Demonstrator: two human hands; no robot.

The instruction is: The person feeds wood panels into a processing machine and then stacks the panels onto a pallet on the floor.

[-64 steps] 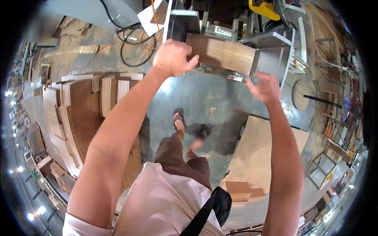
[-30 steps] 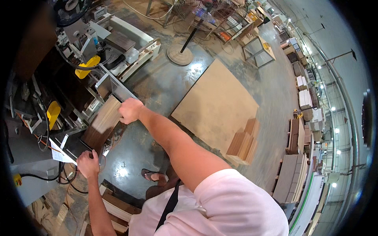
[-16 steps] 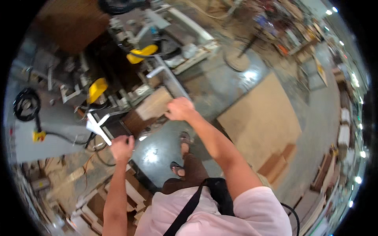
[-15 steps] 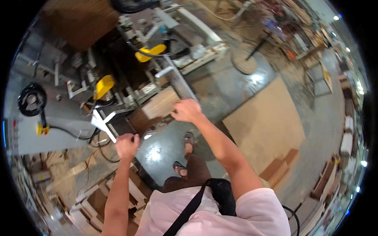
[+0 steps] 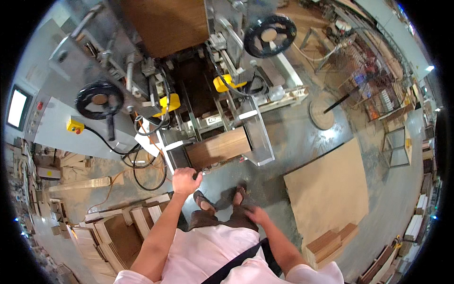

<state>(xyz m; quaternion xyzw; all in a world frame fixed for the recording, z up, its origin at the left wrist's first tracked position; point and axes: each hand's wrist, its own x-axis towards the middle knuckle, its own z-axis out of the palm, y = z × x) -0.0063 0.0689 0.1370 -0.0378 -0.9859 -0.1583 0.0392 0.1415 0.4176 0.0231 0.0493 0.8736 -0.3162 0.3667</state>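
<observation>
Floor (image 5: 292, 142): grey, with a shine in patches, sawdust at the left.
Machine (image 5: 130, 73): fills the upper middle, metal, dark inside.
Sheet (image 5: 331, 189): tan, flat on the floor, right of the person.
Panels (image 5: 120, 234): stacked at the lower left, beside the left forearm.
Plates (image 5: 261, 142): two, upright at the machine's front, with pale edges.
Board (image 5: 220, 147): brown wood, lying crosswise between the plates, its left part darker; both hands are off it.
Stand (image 5: 322, 113): round base with a black pole, right of the machine.
Wheels (image 5: 99, 99): two, black, one on each side of the machine.
Blocks (image 5: 326, 246): brown wood, piled on the near end of the sheet.
Left hand (image 5: 185, 181): just before the near end of the left plate, fingers curled, thumb toward the right; whether it grips anything I cannot tell.
Right hand (image 5: 257, 216): lower, by the right leg of the shorts (image 5: 204, 219), blurred; whether its fingers are spread or closed I cannot tell.
Guards (image 5: 169, 105): two, yellow, beyond the board.
Box (image 5: 74, 126): yellow, with a red button, left of the left wheel's handle.
</observation>
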